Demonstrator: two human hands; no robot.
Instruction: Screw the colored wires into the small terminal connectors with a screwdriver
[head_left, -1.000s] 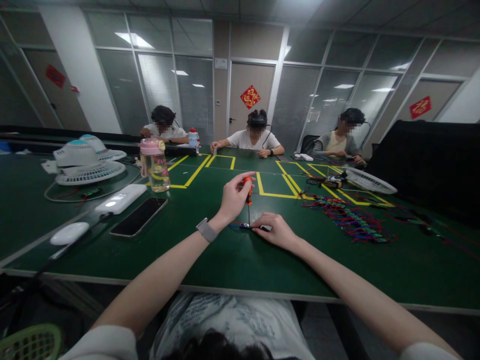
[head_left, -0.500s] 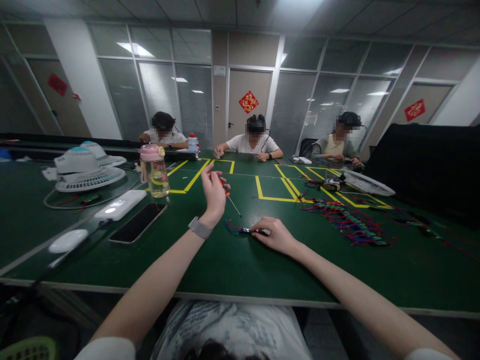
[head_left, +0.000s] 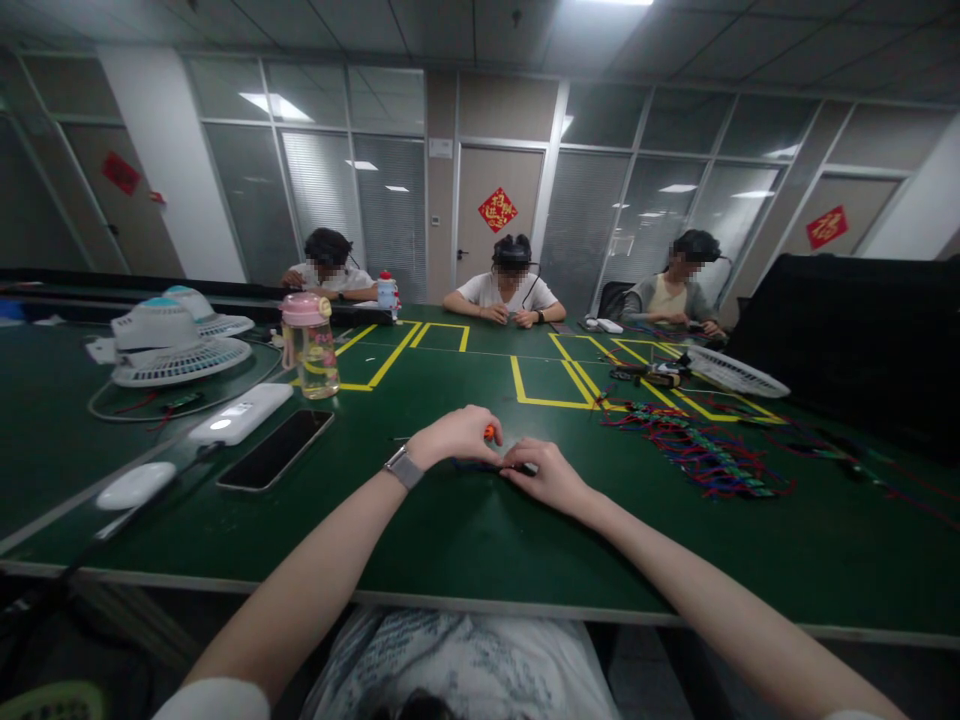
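Note:
My left hand [head_left: 454,438] rests low on the green table [head_left: 480,530], fingers curled round a small orange-handled screwdriver [head_left: 489,432] whose handle tip peeks out at the thumb. Right beside it, my right hand [head_left: 546,472] pinches a small wired part [head_left: 525,467] flat against the table. The part's blue and red wires run under my left hand and are mostly hidden. A grey watch band circles my left wrist.
A black phone [head_left: 276,449], a white power bank [head_left: 241,413] and a white mouse-shaped device [head_left: 136,484] lie to the left, near a pink-lidded bottle [head_left: 310,345] and white fans [head_left: 177,340]. A pile of red and blue wired parts [head_left: 694,440] lies to the right. Three people sit across the table.
My left hand lifted the screwdriver up and left off the part, then came down onto the table beside my right hand. My right hand stayed on the part.

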